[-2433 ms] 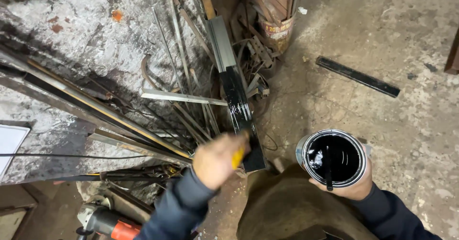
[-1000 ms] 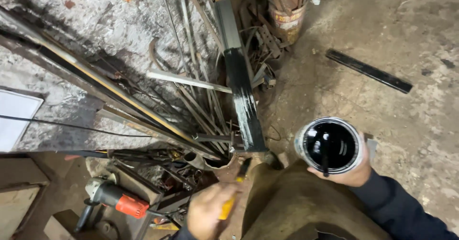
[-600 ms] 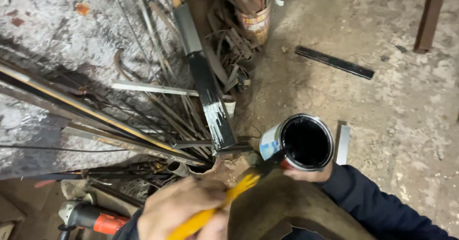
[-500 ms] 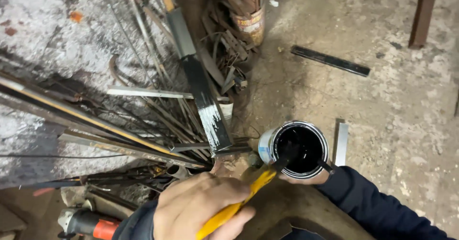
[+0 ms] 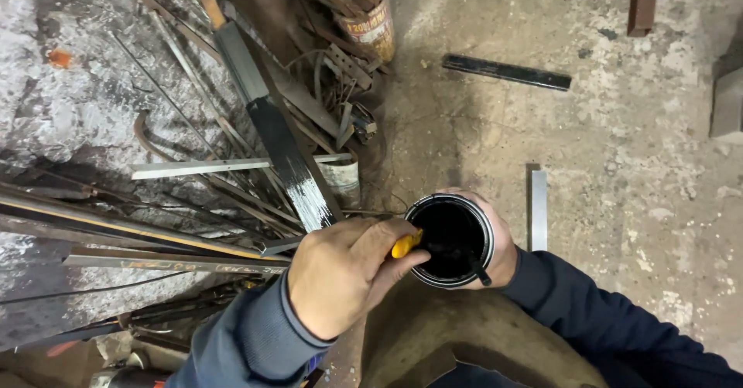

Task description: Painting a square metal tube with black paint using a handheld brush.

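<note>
A round tin of black paint (image 5: 450, 239); an orange-labelled can (image 5: 370, 30) beyond.

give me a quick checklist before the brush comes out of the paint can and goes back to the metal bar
1. Round metal can of black paint held level in right hand: ok.
2. Left hand closed firmly on yellow brush handle: ok.
3. Brush tip dipped in the paint: ok.
4. Bristles loaded without dripping: cannot tell, hidden in the can.
5. Long flat metal bar, part painted black, within view and unobstructed: ok.
6. Bare end of the bar left to coat: ok.
</note>
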